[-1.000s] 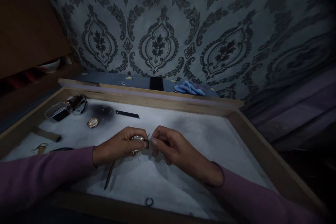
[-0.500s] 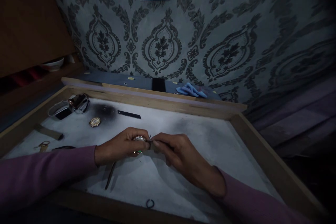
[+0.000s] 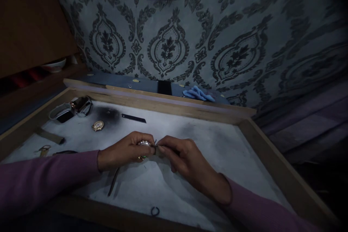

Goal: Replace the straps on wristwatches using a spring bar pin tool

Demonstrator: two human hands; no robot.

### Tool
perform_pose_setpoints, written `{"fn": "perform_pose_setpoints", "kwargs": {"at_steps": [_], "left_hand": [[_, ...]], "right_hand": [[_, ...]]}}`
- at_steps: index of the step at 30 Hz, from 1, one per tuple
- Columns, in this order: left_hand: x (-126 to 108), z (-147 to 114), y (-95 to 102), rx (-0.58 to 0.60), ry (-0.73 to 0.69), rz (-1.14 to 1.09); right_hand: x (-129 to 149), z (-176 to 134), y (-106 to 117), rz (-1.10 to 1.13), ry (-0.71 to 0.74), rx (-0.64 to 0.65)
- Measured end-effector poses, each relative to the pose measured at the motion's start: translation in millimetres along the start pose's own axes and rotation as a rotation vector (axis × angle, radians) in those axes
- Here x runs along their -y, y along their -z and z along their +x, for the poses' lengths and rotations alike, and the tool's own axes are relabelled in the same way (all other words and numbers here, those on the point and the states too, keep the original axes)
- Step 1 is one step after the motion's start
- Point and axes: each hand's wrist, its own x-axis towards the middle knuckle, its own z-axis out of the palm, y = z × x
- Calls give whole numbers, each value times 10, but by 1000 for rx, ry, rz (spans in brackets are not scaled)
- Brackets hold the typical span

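Over the middle of the wooden tray, my left hand (image 3: 127, 150) is closed around a round silver wristwatch (image 3: 145, 143), its thumb pressed across the watch's lower side. A green glint shows just under the thumb. My right hand (image 3: 182, 156) pinches thumb against forefinger at the watch's right edge. A thin dark piece (image 3: 155, 141) sticks up between the two hands; what the right fingertips hold is too small to make out. Below my left wrist, a narrow dark strap (image 3: 113, 182) slants down towards the front edge; its upper end is hidden behind the hand.
The wooden tray rim (image 3: 163, 106) surrounds the white surface. At left lie a smartwatch (image 3: 64, 116), other watches (image 3: 81, 106), a gold watch case (image 3: 98, 125), an olive strap (image 3: 50, 136) and a buckle (image 3: 44, 150). Farther back is a black blade (image 3: 133, 118); a dark ring (image 3: 154, 211) lies near the front.
Both hands stay at the watch in almost the same pose. My right forearm has shifted very slightly left, with the fingertips still at the watch's edge.
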Motion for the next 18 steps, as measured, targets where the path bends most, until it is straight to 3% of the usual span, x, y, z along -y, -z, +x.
{"fn": "perform_pose_setpoints", "kwargs": {"at_steps": [18], "left_hand": [[-27, -4, -24, 8, -12, -3]], "right_hand": [[3, -5, -21, 32, 8, -10]]}}
